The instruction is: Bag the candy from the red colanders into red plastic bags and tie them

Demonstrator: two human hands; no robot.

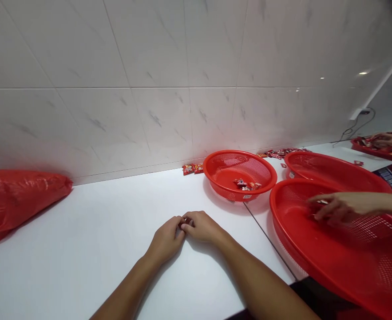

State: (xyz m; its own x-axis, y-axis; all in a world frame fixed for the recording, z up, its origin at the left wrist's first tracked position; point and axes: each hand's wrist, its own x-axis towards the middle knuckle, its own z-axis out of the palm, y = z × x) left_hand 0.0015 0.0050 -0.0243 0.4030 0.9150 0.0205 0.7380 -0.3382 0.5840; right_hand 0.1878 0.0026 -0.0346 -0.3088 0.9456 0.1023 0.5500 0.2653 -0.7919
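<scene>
My left hand [167, 239] and my right hand [200, 226] meet over the white table [92, 249], their fingertips touching. Both hands have curled, closed fingers. A small dark spot shows between the fingertips, but whether it is an object I cannot make out. Just beyond them stands a round red plastic basket [220, 178] with several small wrapped packets [244, 184] lying in it. Left of that basket, against the wall, are red packets [188, 169].
A red plastic bag [22, 200] lies at the left. On the right, a co-worker's hand [345, 208] reaches into a large red basket [302, 249]. Behind stand another red basket [342, 171], a pile of packets [287, 152] and another person's hand [390, 141] over a filled basket.
</scene>
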